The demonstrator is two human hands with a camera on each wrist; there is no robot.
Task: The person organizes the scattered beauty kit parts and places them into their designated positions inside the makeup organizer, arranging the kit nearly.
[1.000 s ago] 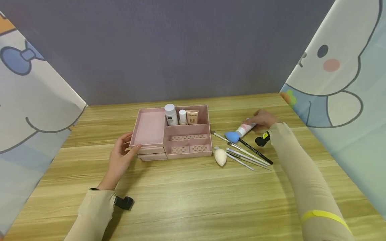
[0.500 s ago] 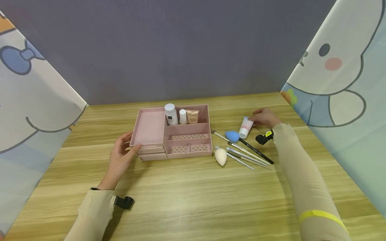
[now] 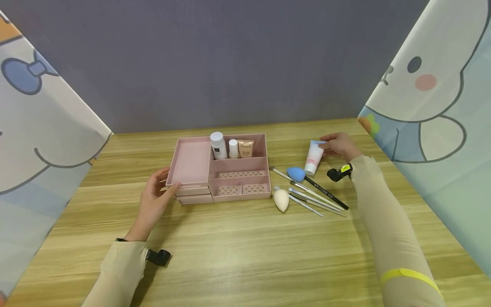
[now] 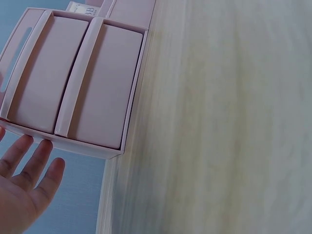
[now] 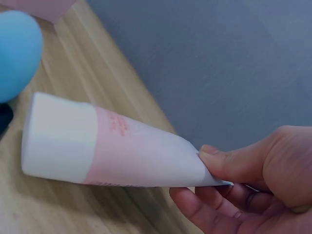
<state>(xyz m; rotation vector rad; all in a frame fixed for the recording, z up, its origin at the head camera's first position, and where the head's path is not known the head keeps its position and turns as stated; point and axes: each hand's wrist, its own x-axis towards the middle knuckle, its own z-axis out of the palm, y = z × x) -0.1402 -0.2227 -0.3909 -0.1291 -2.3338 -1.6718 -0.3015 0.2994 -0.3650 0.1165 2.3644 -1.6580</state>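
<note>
Closest thing on the desk (image 3: 238, 247) is a cream sponge (image 3: 281, 200), makeup brushes (image 3: 326, 192) scattered beside it. Left hand (image 3: 151, 200) is at the pink organizer (image 3: 192, 160)'s front left corner, fingers pretty straight and resting against it. Blue sponge (image 3: 296, 174) sits a bit farther back. Beyond that, toward the desk's far right corner, the right hand (image 3: 339, 144)'s fingers pinch the white-and-pink tube (image 3: 314, 157) by its flat end.
</note>
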